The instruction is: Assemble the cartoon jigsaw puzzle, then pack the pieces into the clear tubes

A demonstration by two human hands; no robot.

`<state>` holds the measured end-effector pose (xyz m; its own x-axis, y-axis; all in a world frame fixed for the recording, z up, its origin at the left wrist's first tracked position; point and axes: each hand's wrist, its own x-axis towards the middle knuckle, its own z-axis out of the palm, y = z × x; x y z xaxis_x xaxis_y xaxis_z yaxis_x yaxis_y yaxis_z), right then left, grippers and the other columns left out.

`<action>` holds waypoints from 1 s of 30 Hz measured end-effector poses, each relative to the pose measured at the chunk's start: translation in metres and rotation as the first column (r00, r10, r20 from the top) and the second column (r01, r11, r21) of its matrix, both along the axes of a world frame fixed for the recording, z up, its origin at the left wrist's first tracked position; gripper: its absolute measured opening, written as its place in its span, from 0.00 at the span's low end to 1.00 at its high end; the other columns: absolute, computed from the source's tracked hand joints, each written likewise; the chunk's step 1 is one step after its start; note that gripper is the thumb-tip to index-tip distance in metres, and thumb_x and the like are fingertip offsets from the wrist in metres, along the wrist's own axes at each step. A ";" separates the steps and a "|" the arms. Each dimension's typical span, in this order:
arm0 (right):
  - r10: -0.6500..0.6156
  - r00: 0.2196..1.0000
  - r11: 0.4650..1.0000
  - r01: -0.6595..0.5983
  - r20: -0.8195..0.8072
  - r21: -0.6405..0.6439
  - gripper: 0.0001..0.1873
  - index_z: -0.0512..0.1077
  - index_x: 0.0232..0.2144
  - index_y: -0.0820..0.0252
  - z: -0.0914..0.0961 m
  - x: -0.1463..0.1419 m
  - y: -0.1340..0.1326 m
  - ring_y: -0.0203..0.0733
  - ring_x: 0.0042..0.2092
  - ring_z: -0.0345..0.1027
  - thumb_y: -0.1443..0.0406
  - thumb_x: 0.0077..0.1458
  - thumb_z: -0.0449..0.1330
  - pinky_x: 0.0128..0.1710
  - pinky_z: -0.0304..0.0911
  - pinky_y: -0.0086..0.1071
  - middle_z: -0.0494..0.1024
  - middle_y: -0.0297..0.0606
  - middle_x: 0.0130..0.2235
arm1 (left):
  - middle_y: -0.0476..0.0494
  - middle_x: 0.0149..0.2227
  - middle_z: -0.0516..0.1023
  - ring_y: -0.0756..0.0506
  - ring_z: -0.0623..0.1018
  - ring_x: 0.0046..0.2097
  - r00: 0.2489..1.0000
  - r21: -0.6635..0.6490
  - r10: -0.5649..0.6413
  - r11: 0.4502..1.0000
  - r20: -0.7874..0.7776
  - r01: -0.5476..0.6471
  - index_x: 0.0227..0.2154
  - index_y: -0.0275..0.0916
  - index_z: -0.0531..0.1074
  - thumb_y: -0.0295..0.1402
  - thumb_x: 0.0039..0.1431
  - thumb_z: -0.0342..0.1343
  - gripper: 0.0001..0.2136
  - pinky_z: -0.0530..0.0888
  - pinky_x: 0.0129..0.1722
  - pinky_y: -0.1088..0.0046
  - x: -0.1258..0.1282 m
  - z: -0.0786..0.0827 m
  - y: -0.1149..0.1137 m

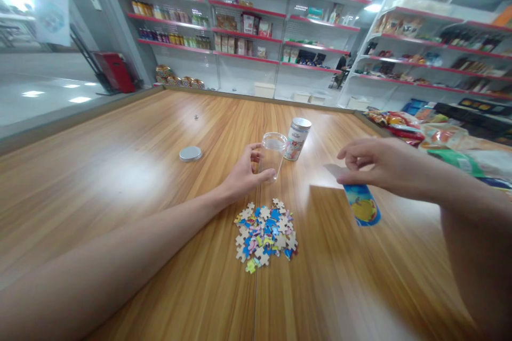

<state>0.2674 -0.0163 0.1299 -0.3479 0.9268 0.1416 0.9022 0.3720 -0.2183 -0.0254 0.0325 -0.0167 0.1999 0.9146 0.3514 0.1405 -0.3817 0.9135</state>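
Observation:
My left hand point(245, 173) is wrapped round a clear plastic jar point(273, 155) that stands upright on the wooden table point(120, 181), its mouth uncovered. My right hand point(374, 164) hovers to the right with fingers curled and pinched on a flat card point(362, 206) printed blue and yellow, tilted over the table. A heap of several loose puzzle pieces point(265, 234) lies in front of the jar, between my arms. A silver round lid point(190, 153) rests flat to the left of the jar.
A second jar with a printed label and silver lid point(297, 138) stands just behind the clear one. Snack bags point(420, 130) are piled at the table's right edge. Shop shelves point(248, 26) with goods line the back and right walls.

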 end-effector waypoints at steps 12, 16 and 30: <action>0.478 0.672 0.870 -0.274 -0.566 0.410 0.17 0.69 0.23 0.54 0.001 -0.039 -0.029 0.54 0.54 0.72 0.54 0.52 0.70 0.47 0.73 0.45 0.79 0.40 0.45 | 0.41 0.44 0.72 0.42 0.73 0.45 0.999 0.474 -0.042 0.880 0.003 0.035 0.56 0.42 0.65 0.47 0.69 0.43 0.20 0.71 0.46 0.64 -0.007 0.006 -0.035; 0.441 0.638 0.896 -0.270 -0.631 0.353 0.17 0.67 0.23 0.57 -0.013 -0.051 -0.025 0.48 0.49 0.75 0.58 0.53 0.70 0.40 0.74 0.37 0.79 0.40 0.45 | 0.38 0.49 0.73 0.40 0.74 0.47 0.960 0.467 -0.271 0.841 -0.071 0.272 0.63 0.41 0.60 0.50 0.68 0.44 0.26 0.72 0.47 0.63 -0.005 0.007 -0.036; 0.354 0.705 0.935 -0.263 -0.615 0.237 0.18 0.67 0.42 0.57 -0.062 -0.081 -0.034 0.41 0.36 0.72 0.52 0.57 0.65 0.28 0.70 0.31 0.75 0.38 0.37 | 0.36 0.56 0.72 0.37 0.77 0.52 0.958 0.554 -0.070 0.803 -0.277 0.219 0.64 0.43 0.54 0.32 0.54 0.63 0.36 0.74 0.51 0.59 0.007 0.010 -0.041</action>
<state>0.1861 -0.0503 0.0676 -0.3954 0.7431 0.5399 0.3943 0.6682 -0.6309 -0.0180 -0.0081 -0.0069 0.4563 0.5125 0.7274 0.2184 -0.8570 0.4667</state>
